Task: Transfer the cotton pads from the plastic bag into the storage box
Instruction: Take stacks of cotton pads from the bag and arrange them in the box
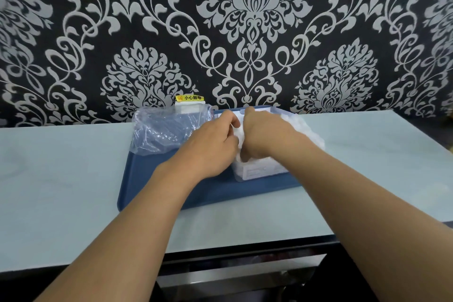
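The cotton pads are clamped between the left hand and right hand, each grip closed on them, directly over the storage box, presumably to seat them. The emptied-looking plastic bag lies left of the box on the blue tray.

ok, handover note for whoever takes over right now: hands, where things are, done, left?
Left hand: on the white cotton pads, fingers curled; exact grip hidden.
Right hand: same, pressed on the pads from the right.
Pads: stacked in the clear storage box on the blue tray.
Plastic bag: on the tray's left side, crumpled, looks mostly empty.
Done: most pads appear transferred.
Left: seat the stack, check the bag for leftovers.
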Available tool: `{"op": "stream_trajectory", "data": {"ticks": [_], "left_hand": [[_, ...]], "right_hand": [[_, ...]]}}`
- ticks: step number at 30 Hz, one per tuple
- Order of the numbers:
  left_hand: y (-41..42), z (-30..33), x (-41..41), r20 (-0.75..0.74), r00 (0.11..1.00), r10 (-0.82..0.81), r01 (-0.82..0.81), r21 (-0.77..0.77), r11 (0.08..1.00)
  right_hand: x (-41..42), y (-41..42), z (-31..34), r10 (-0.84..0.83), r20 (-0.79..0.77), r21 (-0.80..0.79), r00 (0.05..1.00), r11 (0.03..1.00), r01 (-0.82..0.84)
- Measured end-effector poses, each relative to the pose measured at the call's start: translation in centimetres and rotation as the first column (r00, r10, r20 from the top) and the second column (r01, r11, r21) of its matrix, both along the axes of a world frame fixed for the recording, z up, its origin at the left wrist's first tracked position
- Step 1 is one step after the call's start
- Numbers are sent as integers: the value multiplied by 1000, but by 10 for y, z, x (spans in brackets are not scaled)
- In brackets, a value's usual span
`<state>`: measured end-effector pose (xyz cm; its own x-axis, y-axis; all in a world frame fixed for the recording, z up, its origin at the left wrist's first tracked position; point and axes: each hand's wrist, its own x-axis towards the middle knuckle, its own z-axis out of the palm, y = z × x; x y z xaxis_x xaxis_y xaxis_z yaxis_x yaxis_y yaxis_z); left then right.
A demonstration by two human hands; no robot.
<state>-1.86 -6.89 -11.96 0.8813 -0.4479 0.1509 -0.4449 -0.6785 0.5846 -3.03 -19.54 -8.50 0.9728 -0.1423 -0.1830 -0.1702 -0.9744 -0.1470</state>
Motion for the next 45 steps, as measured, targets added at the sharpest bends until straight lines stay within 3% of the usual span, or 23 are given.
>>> {"op": "stream_trajectory", "data": {"ticks": [2, 4, 6, 8, 10, 12, 14, 16, 17, 19, 21, 23, 26, 28, 29, 31, 32, 33, 35, 37, 40, 45], "left_hand": [[-1, 1, -1, -2, 1000, -4, 4, -7, 1000], [0, -1, -1, -26, 1000, 2, -2, -2, 1000], [2, -3, 3, -38, 999, 28, -28, 10, 1000], [5, -4, 6, -57, 997, 46, -46, 2, 999], [6, -5, 7, -62, 997, 44, -45, -15, 999], [5, -5, 8, -51, 998, 42, -43, -14, 999], [4, -5, 8, -39, 998, 45, -45, 0, 999], [3, -5, 7, -21, 998, 54, -54, 6, 999], [1, -4, 5, -2, 997, 71, -71, -16, 997], [-4, -1, 3, 72, 989, 130, -125, -75, 989], [-11, 0, -1, 156, 976, 153, -138, -103, 985], [-20, -5, -4, 178, 979, 100, -86, -81, 993], [-32, -19, -6, 98, 995, 15, -12, -35, 999], [-36, -18, -3, -26, 999, 29, -31, -69, 997], [-35, -16, 0, -77, 996, 36, -42, -82, 996], [-31, -16, 6, -97, 995, 30, -31, -4, 1000], [-29, -18, 8, -63, 998, 23, -16, 104, 994], [-28, -20, 9, -19, 1000, 10, -6, 220, 975], [-29, -23, 11, 32, 999, 0, -12, 375, 927], [-32, -21, 13, 17, 1000, 6, -12, 439, 898], [-35, -19, 16, -12, 1000, 5, 2, 487, 873], [-33, -21, 19, -45, 999, 0, 22, 483, 876]], "right_hand": [[3, 7, -11, -29, 94, -49, 995, 998, 33], [4, 9, -13, -22, 65, 21, 998, 1000, 20], [6, -1, -8, 17, -46, 268, 999, 963, -4], [3, -15, -2, 34, -153, 520, 988, 853, 51], [-5, -23, 2, 71, -175, 617, 982, 785, 53], [-15, -27, 5, 85, -88, 579, 992, 815, -18], [-23, -34, 9, 59, 208, 407, 976, 903, -141], [-28, -48, 12, 21, 571, 200, 820, 966, -165], [-30, -52, 14, 19, 656, 166, 754, 972, -169], [-30, -54, 8, 80, 600, 214, 796, 943, -256], [-28, -47, -7, 234, 358, 232, 904, 916, -328], [-23, -42, -26, 324, 168, 86, 931, 936, -341], [-10, -38, -39, 307, 85, -59, 948, 951, -303], [2, -32, -42, 310, 92, 70, 946, 946, -316], [6, -31, -43, 308, 109, 224, 945, 919, -325], [6, -37, -38, 209, 194, 577, 958, 766, -284], [4, -44, -33, 129, 241, 657, 962, 708, -259], [1, -53, -27, 69, 332, 619, 941, 736, -273], [-2, -74, -23, 96, 534, 267, 840, 924, -275], [-5, -84, -24, 188, 411, 79, 892, 967, -241], [-2, -79, -38, 186, 69, 87, 980, 978, -192], [7, -61, -48, 173, 64, -97, 983, 981, -166]]}}
